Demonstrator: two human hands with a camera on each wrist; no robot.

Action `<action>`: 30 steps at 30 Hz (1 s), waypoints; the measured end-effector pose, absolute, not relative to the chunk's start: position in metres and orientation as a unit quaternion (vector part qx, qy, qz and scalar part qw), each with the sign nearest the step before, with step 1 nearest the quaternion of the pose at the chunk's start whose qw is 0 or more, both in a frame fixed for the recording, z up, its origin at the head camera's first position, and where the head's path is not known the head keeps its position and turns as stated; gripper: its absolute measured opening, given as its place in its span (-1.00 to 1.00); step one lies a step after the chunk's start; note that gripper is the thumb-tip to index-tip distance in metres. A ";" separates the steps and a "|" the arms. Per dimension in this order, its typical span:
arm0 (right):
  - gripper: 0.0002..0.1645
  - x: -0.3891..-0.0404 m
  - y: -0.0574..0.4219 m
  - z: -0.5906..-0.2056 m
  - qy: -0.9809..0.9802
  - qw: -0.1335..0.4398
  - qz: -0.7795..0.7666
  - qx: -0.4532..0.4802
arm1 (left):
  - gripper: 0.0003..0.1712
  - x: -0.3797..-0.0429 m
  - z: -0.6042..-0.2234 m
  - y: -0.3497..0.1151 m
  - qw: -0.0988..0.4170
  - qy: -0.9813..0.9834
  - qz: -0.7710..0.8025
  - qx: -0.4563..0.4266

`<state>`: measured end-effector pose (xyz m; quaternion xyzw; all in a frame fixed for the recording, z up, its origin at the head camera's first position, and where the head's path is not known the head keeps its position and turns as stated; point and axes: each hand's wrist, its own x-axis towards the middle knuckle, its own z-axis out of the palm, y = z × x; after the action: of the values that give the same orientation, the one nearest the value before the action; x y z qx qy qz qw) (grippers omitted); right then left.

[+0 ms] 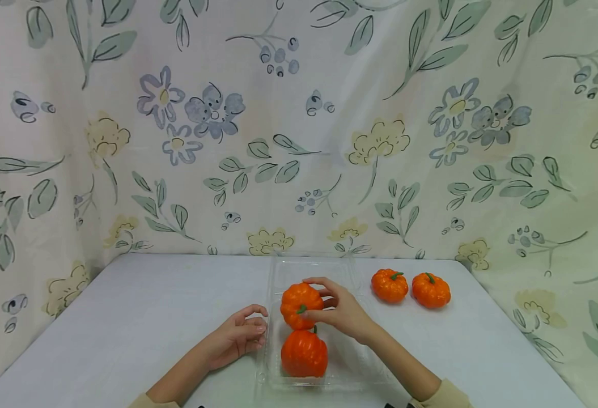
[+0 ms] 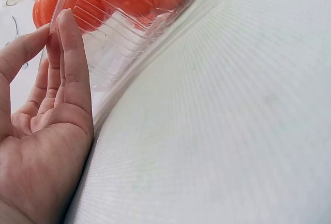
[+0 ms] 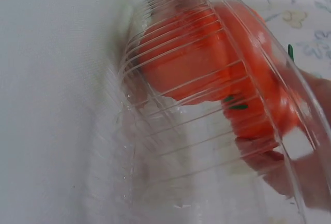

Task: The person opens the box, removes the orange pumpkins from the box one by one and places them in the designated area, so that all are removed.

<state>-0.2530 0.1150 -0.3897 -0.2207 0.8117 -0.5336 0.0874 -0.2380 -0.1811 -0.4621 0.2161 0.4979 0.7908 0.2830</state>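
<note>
"White cloth (image 1: 278, 187) with flowers and leaves, hung behind everything. White table (image 1: 166, 306) in front. Go on, biggest first."

"Clear plastic tray (image 1: 347, 362), middle of the table, ribbed walls."

"Hands?"

"Left hand (image 1: 240, 337): outside the tray's left wall, loosely open, fingers fairly straight, tips up at the rim. Nothing gripped that I can see. Right hand (image 1: 342, 311): partly closed, thumb and fingers round an orange pumpkin (image 1: 296, 297), from its right side."

"Where's that one?"

"Over the inside of the tray, just behind the redder front pumpkin (image 1: 304, 358). Can't tell whether it's resting on the tray floor."

"And the front one?"

"In the tray, near end, upright."

"Others?"

"Two on the table right of the tray, side by side: left pumpkin (image 1: 387, 288), right pumpkin (image 1: 432, 293)."

"Smallest?"

"Green stem (image 1: 301, 309) on the held one, right by the thumb tip. Next."
</note>
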 end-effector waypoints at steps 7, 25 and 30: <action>-0.27 -0.251 0.123 -0.386 0.812 0.077 -0.538 -0.213 | -0.71 -0.237 -0.462 -0.180 0.283 0.495 0.793 0.215; -0.25 -0.246 0.141 -0.376 0.817 0.058 -0.547 -0.174 | -0.70 -0.237 -0.462 -0.180 0.281 0.492 0.793 0.222; -0.25 -0.244 0.147 -0.375 0.813 0.055 -0.555 -0.168 | -0.70 -0.238 -0.463 -0.181 0.279 0.494 0.793 0.222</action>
<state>-0.2442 0.1466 -0.3752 -0.1680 0.8132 -0.5545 0.0546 -0.2378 -0.1806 -0.4629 0.2223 0.4940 0.7928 0.2795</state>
